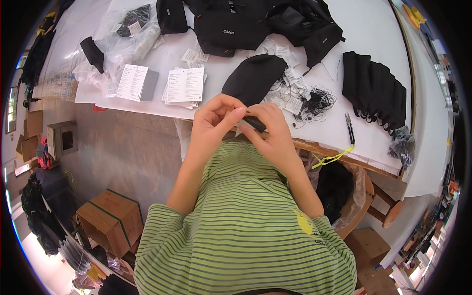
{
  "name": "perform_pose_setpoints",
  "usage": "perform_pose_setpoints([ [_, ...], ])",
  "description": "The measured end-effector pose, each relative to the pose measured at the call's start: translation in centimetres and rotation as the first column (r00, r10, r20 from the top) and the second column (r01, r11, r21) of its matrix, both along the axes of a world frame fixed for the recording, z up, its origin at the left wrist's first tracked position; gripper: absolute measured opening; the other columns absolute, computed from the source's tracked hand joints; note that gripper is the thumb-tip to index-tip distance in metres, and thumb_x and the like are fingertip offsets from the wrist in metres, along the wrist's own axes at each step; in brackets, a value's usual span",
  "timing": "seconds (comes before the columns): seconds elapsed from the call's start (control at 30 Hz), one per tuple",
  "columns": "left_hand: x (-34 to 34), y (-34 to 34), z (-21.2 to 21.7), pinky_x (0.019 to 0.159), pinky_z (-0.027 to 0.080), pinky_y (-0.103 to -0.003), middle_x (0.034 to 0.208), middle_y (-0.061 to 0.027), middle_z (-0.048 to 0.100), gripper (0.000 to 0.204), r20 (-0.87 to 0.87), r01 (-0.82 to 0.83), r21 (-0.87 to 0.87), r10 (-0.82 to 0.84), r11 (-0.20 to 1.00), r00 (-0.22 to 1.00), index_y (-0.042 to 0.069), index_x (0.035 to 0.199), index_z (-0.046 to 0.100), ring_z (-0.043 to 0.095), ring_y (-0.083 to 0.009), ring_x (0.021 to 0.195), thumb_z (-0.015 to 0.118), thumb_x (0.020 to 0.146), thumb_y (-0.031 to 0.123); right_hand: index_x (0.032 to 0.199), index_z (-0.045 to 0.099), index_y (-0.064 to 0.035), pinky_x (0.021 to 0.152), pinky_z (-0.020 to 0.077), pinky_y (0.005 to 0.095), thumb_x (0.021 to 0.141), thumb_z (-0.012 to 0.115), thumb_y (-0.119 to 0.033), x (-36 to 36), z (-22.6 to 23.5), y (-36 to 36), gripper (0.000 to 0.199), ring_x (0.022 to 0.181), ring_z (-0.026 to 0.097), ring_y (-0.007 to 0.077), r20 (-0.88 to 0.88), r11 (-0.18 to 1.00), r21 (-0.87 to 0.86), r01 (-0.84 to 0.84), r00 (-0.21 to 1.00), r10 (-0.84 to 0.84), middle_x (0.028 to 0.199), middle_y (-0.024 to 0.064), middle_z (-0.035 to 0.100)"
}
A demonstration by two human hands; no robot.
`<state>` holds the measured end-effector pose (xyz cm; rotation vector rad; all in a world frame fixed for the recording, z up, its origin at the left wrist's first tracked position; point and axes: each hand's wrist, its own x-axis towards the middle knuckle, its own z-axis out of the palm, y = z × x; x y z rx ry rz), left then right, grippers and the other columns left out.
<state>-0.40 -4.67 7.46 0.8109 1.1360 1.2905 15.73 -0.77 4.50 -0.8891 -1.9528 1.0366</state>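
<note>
My left hand and my right hand meet in front of my chest at the table edge, thumbs and fingertips pinched close together. A small dark item shows between the right hand's thumb and fingers; its kind is unclear. What the left fingertips pinch is too small to name. Just beyond them lies a flat black fabric pouch. Beside the pouch are scattered white labels and a tangle of thin black cords.
Card stacks lie left on the white table, near clear plastic bags. Black bags fill the far side. At right are overlapping black pouches and thread snips with a yellow ribbon. A carton stands on the floor.
</note>
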Motion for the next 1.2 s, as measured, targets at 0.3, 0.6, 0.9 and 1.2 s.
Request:
perform_pose_setpoints([
  [0.3,-0.8,0.3,0.4,0.061,0.04,-0.016,0.078,0.0017,0.063,0.011,-0.032,-0.042,0.02,0.043,0.999,0.999,0.003,0.095,0.06,0.052,0.0001,0.07,0.061,0.091,0.013,0.101,0.066,-0.0109,0.078,0.0411,0.035,0.08,0.068,-0.015,-0.7,-0.6,0.3,0.021,0.086,0.05,0.0242,0.251,0.997,0.078,-0.002,0.968,-0.018,0.089,0.0047,0.054],
  [0.6,-1.3,0.3,-0.3,0.062,0.035,-0.016,0.075,0.0041,0.061,0.011,-0.043,-0.096,0.03,0.097,0.995,0.994,0.004,0.092,0.059,0.05,-0.0006,0.069,0.062,0.09,0.015,0.097,0.067,-0.0075,0.077,0.0432,0.0315,0.085,0.062,-0.011,-0.3,-2.1,1.2,0.014,0.082,0.055,0.0213,0.125,0.993,-0.118,0.03,0.992,-0.015,0.086,0.0066,0.061],
  [0.9,-0.3,-0.2,-3.5,0.066,0.042,-0.019,0.101,-0.0046,0.065,0.012,-0.18,-0.009,0.022,0.013,1.0,0.984,0.006,0.093,0.055,0.051,-0.0054,0.075,0.055,0.094,0.018,0.102,0.066,-0.0018,0.076,0.0427,0.0213,0.091,0.06,-0.013,0.8,-1.8,1.3,0.017,0.084,0.057,0.0074,-0.234,0.731,-0.681,-0.049,0.96,-0.153,0.092,0.0014,0.064],
  [1.2,-0.4,-0.2,-3.6,0.069,0.047,-0.023,0.104,-0.0079,0.064,0.011,-0.226,-0.003,0.001,0.003,1.0,0.974,0.004,0.093,0.053,0.053,-0.0076,0.078,0.054,0.094,0.015,0.103,0.066,-0.0044,0.068,0.0423,0.0192,0.089,0.063,-0.014,1.0,-1.8,1.3,0.018,0.075,0.056,0.0055,-0.271,0.61,-0.789,-0.076,0.934,-0.233,0.083,0.0005,0.061],
])
